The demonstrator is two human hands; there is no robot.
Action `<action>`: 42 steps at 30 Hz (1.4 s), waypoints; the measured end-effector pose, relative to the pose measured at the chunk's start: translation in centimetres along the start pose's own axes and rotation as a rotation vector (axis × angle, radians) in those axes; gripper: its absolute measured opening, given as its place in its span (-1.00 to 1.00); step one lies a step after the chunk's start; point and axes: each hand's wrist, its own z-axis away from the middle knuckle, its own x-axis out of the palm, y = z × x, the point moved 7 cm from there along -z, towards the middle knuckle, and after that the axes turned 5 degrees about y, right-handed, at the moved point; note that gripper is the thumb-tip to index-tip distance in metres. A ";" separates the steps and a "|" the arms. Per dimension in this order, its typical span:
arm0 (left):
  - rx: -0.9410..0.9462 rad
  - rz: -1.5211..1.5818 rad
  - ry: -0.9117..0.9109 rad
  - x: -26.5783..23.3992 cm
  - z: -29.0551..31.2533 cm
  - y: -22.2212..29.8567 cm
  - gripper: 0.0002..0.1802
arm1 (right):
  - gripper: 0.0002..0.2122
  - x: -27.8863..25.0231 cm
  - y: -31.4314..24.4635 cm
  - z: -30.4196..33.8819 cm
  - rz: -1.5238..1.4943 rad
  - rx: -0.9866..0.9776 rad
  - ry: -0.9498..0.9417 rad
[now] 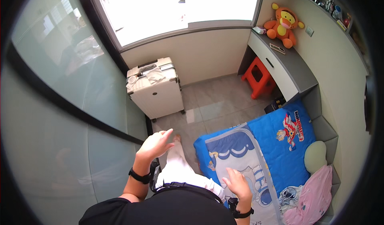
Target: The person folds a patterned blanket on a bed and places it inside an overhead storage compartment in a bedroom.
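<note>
From my spot in the room, taking the person as the clock's centre and the window (pixel 160 13) as twelve, I see the left hand (pixel 155 146) at eleven, fingers loosely extended, the thumb apart and nothing visible in its grasp. It hangs in front of the wardrobe doors (pixel 60 105) that run along nine and ten, beside the person's pale trouser leg (pixel 175 161).

The right hand (pixel 239 184) is at three, half unfurled with the thumb out, and I see nothing held there either. It shows over the grey-edged mat (pixel 248 165) that lies on the blue bedding (pixel 268 141); whether the two touch, I can't tell.

Farther toward three sit a pale green cushion (pixel 316 157) and a crumpled pink cloth (pixel 312 197). Between one and two is the table (pixel 296 71), bearing a phone (pixel 277 48) and an orange plush toy (pixel 285 25), with a red stool (pixel 256 79) tucked partly beneath. A white suitcase (pixel 158 101) stands upright between eleven and twelve, small items on its top.
</note>
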 end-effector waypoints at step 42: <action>1.028 -0.309 -0.520 1.8 -37.1 9.9 -0.47 | -0.84 -3.9 2.0 -18.5 -0.040 0.853 0.499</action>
